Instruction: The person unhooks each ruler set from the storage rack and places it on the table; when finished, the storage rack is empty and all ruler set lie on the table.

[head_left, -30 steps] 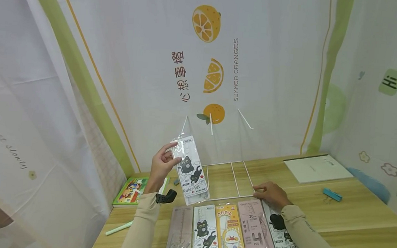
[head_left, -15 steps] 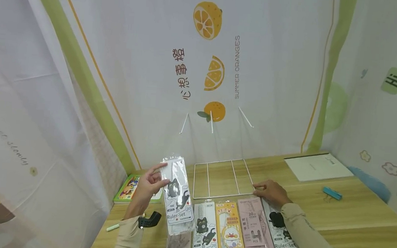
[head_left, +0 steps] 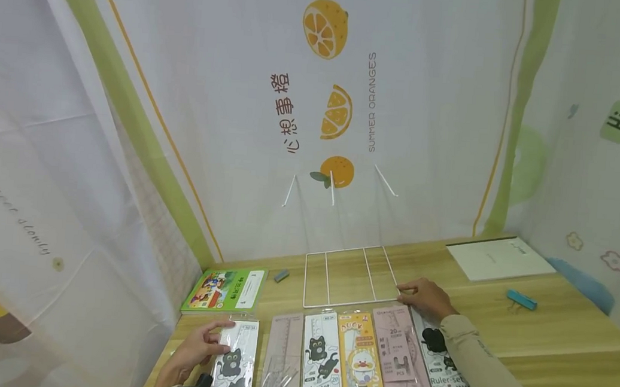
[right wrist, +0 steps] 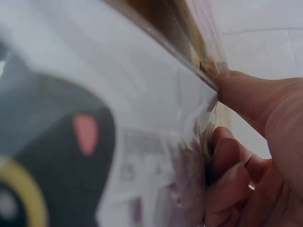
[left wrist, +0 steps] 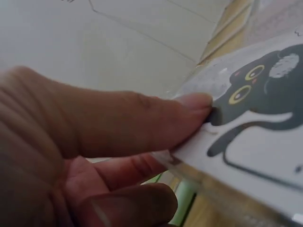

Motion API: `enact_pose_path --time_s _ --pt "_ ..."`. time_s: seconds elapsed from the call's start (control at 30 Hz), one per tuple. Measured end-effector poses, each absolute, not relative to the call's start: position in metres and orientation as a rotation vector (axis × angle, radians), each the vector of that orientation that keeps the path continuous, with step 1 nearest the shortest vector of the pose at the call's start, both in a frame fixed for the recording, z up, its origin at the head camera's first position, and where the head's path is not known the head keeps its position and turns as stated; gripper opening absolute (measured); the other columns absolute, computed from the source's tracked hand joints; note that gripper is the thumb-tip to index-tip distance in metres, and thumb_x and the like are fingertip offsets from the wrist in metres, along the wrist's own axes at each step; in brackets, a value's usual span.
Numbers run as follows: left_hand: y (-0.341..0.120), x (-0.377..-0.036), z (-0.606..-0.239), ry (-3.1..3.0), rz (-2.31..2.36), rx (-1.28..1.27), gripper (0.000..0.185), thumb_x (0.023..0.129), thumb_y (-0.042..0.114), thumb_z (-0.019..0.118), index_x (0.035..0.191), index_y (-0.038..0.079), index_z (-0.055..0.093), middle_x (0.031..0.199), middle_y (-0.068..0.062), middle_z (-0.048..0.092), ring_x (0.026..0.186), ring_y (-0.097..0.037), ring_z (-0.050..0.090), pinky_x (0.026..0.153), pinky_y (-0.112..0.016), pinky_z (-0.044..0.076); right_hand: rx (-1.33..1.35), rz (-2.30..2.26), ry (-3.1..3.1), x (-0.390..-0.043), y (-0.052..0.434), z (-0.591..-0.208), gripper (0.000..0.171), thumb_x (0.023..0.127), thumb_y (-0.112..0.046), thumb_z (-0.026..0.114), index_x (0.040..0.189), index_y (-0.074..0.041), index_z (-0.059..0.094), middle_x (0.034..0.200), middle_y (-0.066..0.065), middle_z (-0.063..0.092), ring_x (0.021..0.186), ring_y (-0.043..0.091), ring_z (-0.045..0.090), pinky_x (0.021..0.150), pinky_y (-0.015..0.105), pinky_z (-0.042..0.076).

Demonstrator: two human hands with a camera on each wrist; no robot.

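Note:
My left hand (head_left: 199, 347) pinches the left edge of a packaged ruler set (head_left: 236, 356) with black cats, at the left end of the row. In the left wrist view, the thumb (left wrist: 189, 113) presses on the cat print and curled fingers sit below. My right hand (head_left: 425, 299) holds the near right corner of a white wire rack (head_left: 343, 299) with fingertips. Another cat ruler set (head_left: 445, 383) lies under that wrist; in the right wrist view its wrapper (right wrist: 156, 94) partly hides the fingers. Beside them lie pink (head_left: 284, 347), cat (head_left: 322, 356), yellow duck (head_left: 361, 359) and second pink (head_left: 401, 356) packs.
Three white hooks (head_left: 332, 189) jut out above the rack. A green book (head_left: 224, 289) and a grey eraser-like block (head_left: 281, 275) lie left of it. To the right are a pale notebook (head_left: 500, 259) and a blue binder clip (head_left: 521, 299). A printed curtain stands behind.
My left hand has carried the cat ruler set away from the left hook, down and left to the row's left end. My right hand stays at the rack's corner.

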State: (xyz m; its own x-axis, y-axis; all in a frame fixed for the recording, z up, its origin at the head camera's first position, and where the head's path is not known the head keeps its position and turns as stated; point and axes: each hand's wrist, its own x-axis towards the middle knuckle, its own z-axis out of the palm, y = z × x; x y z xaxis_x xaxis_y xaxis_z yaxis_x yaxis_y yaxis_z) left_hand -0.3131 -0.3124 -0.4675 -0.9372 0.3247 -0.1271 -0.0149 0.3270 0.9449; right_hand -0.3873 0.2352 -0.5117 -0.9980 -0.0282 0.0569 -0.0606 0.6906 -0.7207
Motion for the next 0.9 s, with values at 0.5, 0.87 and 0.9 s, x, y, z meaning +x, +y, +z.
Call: enact_pose_path --time_s 0.5,0.87,0.9 --pt "-0.271 -0.314 -0.489 2.704 1.27 0.205 0.078 0.081 0.017 0.085 0.141 -0.011 0.044 0.104 -0.017 0.065 0.083 -0.02 0.063 0.071 -0.035 0.054 0.097 1.21 -2.839 -0.39 0.238 -0.512 0.04 0.087 -0.029 0.079 0.123 -0.012 0.074 0.101 0.011 0.071 0.073 0.019 0.057 0.061 0.032 0.043" --pt "-0.258 -0.324 -0.486 2.965 0.764 0.191 0.08 0.079 0.037 0.085 0.14 -0.004 0.054 0.133 -0.03 0.059 0.12 -0.045 0.058 0.097 -0.062 0.046 0.117 1.174 -2.847 -0.391 0.238 -0.513 0.04 0.087 -0.029 0.079 0.122 -0.011 0.074 0.109 0.013 0.072 0.076 0.019 0.056 0.063 0.031 0.042" --pt "-0.258 -0.325 -0.486 2.968 0.749 0.197 0.079 0.08 0.037 0.085 0.14 -0.004 0.054 0.132 -0.03 0.06 0.119 -0.044 0.059 0.096 -0.061 0.046 0.118 1.172 -2.848 -0.391 0.238 -0.513 0.04 0.087 -0.03 0.079 0.122 -0.012 0.074 0.11 0.014 0.072 0.076 0.019 0.056 0.063 0.031 0.042"
